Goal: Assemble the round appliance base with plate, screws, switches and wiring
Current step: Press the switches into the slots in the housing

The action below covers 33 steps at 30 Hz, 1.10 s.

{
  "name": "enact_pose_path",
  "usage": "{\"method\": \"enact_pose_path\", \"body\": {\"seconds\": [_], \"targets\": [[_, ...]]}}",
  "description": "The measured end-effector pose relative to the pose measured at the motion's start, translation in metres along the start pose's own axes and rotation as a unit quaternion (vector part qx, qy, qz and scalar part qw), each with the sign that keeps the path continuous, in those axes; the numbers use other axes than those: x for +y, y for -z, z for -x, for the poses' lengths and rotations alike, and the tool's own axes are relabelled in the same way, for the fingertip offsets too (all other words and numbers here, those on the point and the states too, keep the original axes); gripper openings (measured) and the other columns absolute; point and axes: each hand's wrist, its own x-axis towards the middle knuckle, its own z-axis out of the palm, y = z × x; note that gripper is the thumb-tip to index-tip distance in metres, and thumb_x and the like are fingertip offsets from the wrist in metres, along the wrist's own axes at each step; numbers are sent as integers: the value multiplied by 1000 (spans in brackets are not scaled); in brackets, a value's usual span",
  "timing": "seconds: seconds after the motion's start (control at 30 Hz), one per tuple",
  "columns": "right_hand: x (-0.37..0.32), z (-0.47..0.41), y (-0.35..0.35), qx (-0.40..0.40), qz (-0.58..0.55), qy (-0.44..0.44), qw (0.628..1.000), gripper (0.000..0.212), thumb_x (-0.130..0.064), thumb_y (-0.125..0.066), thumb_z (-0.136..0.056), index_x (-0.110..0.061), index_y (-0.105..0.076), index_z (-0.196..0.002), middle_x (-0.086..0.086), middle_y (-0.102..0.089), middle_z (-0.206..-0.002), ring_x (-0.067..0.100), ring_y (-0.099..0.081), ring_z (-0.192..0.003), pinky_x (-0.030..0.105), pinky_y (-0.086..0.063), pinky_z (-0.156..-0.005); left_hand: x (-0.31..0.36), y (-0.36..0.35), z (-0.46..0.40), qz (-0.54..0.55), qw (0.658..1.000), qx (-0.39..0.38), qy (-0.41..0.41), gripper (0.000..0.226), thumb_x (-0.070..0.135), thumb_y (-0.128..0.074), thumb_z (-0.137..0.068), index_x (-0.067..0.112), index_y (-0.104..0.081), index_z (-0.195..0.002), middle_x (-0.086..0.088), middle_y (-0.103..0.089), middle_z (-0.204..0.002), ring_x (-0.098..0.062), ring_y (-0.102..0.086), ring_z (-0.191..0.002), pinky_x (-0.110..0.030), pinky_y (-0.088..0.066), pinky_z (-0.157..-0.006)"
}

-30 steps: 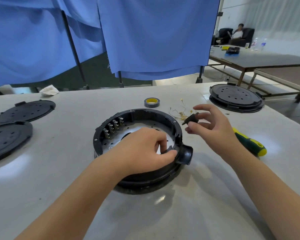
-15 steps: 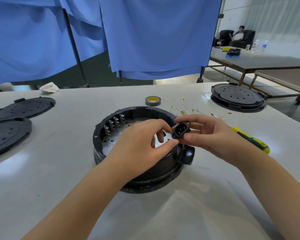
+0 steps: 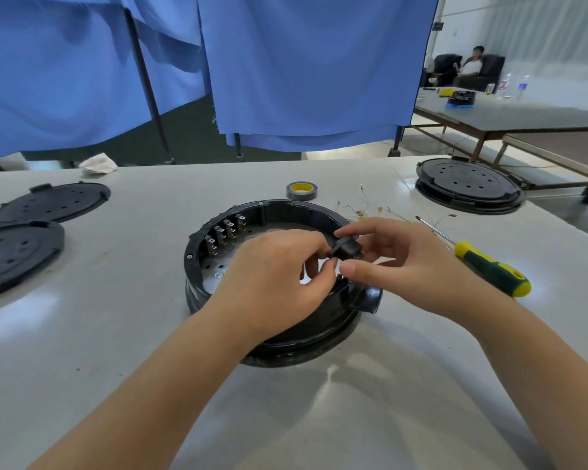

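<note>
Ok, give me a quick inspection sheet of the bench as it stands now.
Surface: pale table, glossy, light glare.
Job's things: round black base open side up, row of switches inside its far-left wall; small black socket part held above its right rim.
Clutter: tape roll, screwdriver, black round covers, stacked base, crumpled rag.
Hands: left hand and right hand both pinch the socket part.
Cables: loose thin wires behind the base.
Surroundings: blue curtains, second table, seated person.

No legible text or labels anywhere.
</note>
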Motion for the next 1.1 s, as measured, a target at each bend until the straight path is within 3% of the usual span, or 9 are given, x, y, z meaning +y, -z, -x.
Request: {"method": "enact_pose_path", "body": {"seconds": [0.13,0.27,0.5,0.63,0.93,1.1], "targets": [[4,0,-3,33,53,28,998,23,-34,-67,-82,-38,-69,-105,-12,-69,-90,4,-65,-87,27,-57,-78,2,0,-1,-16,1000,-21,0,30,39,-49,-86,18,-71,-86,8,-62,-71,-16,-57,-68,-39,-49,-65],[7,0,-2,62,85,43,994,24,-11,-65,-84,-32,-71,-95,-10,-68,-82,6,-65,-81,24,-57,-74,1,-1,-1,-10,999,-39,-6,26,34,-53,-88,17,-73,-85,6,-66,-74,-17,-59,-71,-40,-50,-68],[4,1,-2,-8,138,32,990,25,-19,-64,-86,-37,-68,-102,-15,-62,-91,0,-61,-85,14,-53,-76,-6,-2,-4,52,994,-83,57,12,28,-61,-89,25,-72,-85,11,-68,-77,-6,-62,-77,-38,-52,-74],[0,1,1,-18,137,36,990,28,-13,-67,-85,-38,-66,-99,-13,-63,-91,0,-62,-86,19,-53,-81,-7,-3,-5,61,991,-90,78,11,30,-61,-89,26,-72,-90,14,-68,-81,-2,-62,-79,-35,-53,-75],[-3,3,-4,44,109,88,989,31,-3,-67,-84,-27,-68,-103,-13,-66,-88,3,-66,-83,20,-55,-81,-6,-1,-6,175,974,-81,121,9,28,-73,-82,21,-76,-89,11,-73,-76,-1,-68,-72,-27,-55,-74],[-6,3,-10,81,109,109,985,17,-7,-70,-83,-21,-70,-92,-8,-65,-88,7,-66,-82,22,-54,-79,-6,0,-5,189,973,-51,124,8,22,-72,-83,18,-77,-88,10,-73,-74,0,-69,-70,-23,-57,-72]]}}
